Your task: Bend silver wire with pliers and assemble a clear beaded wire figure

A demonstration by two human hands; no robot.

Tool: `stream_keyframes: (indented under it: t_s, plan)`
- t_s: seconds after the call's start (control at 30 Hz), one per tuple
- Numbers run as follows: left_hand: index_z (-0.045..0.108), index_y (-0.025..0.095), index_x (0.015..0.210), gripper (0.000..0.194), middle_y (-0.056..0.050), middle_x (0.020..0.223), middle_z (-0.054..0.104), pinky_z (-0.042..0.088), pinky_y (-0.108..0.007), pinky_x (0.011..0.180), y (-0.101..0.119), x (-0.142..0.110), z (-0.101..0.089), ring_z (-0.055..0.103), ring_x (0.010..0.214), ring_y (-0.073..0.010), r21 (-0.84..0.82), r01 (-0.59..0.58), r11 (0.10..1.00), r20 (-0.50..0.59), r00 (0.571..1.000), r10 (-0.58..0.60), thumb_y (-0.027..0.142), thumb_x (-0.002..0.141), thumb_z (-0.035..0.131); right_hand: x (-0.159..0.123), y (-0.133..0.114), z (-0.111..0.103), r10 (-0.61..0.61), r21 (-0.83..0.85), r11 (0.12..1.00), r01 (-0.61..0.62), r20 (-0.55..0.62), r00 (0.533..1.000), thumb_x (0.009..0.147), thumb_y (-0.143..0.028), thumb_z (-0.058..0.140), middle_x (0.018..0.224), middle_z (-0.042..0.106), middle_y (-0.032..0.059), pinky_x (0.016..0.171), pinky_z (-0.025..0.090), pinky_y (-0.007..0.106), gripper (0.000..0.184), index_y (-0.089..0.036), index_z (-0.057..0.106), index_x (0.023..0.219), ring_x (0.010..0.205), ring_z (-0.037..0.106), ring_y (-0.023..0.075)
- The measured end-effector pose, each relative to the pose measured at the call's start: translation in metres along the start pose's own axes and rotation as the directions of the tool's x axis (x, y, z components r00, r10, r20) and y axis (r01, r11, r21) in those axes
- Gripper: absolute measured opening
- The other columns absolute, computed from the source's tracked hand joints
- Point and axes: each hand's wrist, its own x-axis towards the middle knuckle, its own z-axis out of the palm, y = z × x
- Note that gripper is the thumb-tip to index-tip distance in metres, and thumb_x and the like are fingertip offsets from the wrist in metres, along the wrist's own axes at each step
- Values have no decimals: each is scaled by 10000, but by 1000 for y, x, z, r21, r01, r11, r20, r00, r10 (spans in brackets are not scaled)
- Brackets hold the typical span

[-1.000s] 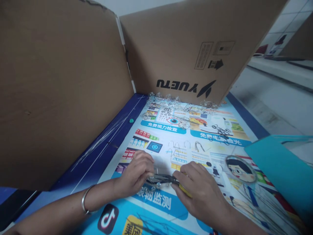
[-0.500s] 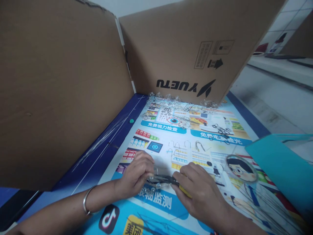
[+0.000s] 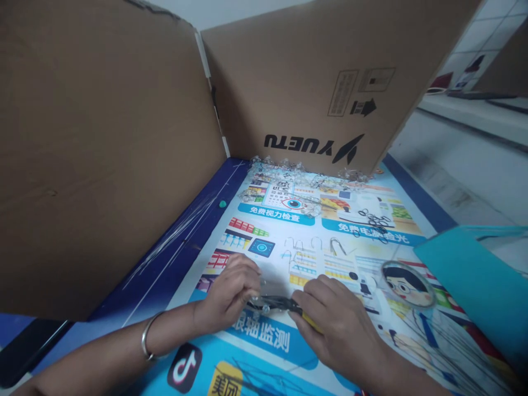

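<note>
My right hand [image 3: 336, 316] is wrapped round a pair of pliers [image 3: 280, 302] with dark jaws and yellow handles. The jaws point left and reach my left hand [image 3: 231, 294]. Its fingers are pinched on a small wire piece with clear beads [image 3: 265, 309], which shows beside and just below the jaw tips. Most of that piece is hidden by my fingers, and I cannot tell exactly how the jaws meet the wire. Several bent wire hooks [image 3: 337, 246] lie on the printed sheet beyond my hands.
Cardboard panels [image 3: 289, 88] stand at the left and back. Clear beaded pieces [image 3: 284, 164] line the back panel's foot, with dark wire rings [image 3: 373, 220] nearer. Straight wires [image 3: 169, 239] lie at left, more wires [image 3: 457, 344] at right near a turquoise bag-like item [image 3: 474, 275].
The beaded piece by the jaws has shifted; fewer beads show below them, and the thin wire that stood up above is now hardly visible. Both hands have stayed almost in place.
</note>
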Motion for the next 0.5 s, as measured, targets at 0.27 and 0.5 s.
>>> stream_keyframes:
  t_s: [0.27, 0.5]
  plan:
    - [528, 175, 848, 183, -35, 743, 596, 408, -395, 806, -4, -4, 0, 533, 877, -204, -32, 17, 999, -4, 1000, -17, 272, 933, 399, 0, -3, -2, 7, -30, 1000, -8, -23, 1000, 847, -246, 501, 756, 543, 48, 630, 291, 314, 106, -181, 585, 846, 713, 430, 185]
    - [537, 161, 865, 160, -45, 751, 576, 406, -400, 804, -4, -7, 1, 520, 891, -209, -59, 42, 997, -9, 999, -43, 240, 926, 412, 1, -3, -1, 8, -16, 1000, -9, -47, 999, 848, -238, 504, 769, 546, 53, 653, 311, 318, 106, -175, 586, 869, 731, 443, 186]
